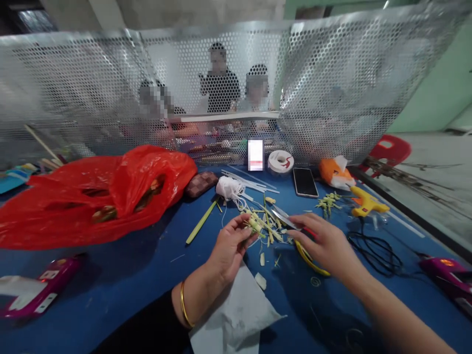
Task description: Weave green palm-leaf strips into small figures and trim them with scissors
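My left hand (230, 243) is closed, its fingertips pinching a small pale yellow-green piece of plant stalk (255, 223) with thin strands sticking out. In my right hand (324, 238) is a cutting tool (283, 217) with a silver blade and a bit of red handle; I cannot tell whether it is scissors or a knife. Its blade points left, just right of the plant piece. Cut stalk scraps (271, 236) lie below and between both hands. Under the right hand curves a yellow strip-like thing (311, 260), partly hidden. White paper (239, 319) lies by my left wrist.
Left are a red plastic bag (147, 196), a brown checked pouch (202, 184) and a green stalk (202, 221). White string (229, 188), a ribbon spool (280, 161) and a phone (305, 182) lie behind. A yellow glue gun (367, 201) with black cable is right. People sit beyond the perforated screen (324, 88).
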Demonstrator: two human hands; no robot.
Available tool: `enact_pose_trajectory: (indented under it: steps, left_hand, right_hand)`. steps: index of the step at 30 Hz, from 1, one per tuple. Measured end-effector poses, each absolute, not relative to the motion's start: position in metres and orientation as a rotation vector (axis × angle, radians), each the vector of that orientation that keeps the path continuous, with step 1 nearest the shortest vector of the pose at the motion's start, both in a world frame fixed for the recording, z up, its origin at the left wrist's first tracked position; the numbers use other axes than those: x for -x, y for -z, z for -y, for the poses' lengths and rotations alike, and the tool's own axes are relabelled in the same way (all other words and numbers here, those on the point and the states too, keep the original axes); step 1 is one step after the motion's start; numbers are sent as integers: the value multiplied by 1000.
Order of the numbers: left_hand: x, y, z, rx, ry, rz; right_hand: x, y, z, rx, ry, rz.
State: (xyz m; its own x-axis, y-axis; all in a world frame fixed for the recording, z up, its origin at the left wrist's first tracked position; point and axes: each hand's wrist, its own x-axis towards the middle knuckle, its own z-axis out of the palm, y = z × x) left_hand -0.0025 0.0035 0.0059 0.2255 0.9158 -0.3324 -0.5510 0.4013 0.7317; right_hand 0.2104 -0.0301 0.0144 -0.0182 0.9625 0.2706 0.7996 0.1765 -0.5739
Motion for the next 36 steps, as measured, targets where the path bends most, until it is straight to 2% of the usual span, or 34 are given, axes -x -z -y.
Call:
enact_pose_trajectory:
  steps: [3, 5, 12, 18, 27, 36]
  left_hand:
    - [1, -7, -1, -534, -1086, -808]
    - [1, -6, 0, -556, -1106, -780]
    - [3, -2, -3, -671, -1085, -825]
    - [4, -2, -5, -921, -1083, -992]
    - [4, 6, -8, -979, -1122, -979]
    - [-1, 2, 0, -850, -944, -886]
  right_hand:
    - [-174, -25, 22, 1420, -864, 1660]
    - [-155, -23, 15, 1327, -994, 1560]
    - [-149, 1, 6, 1343, -885, 1441]
    - [-159, -5, 11, 1332, -752, 1622]
    - [-153, -3, 16, 1288, -712, 1550]
    - [-156, 5, 10, 1238, -930, 1274]
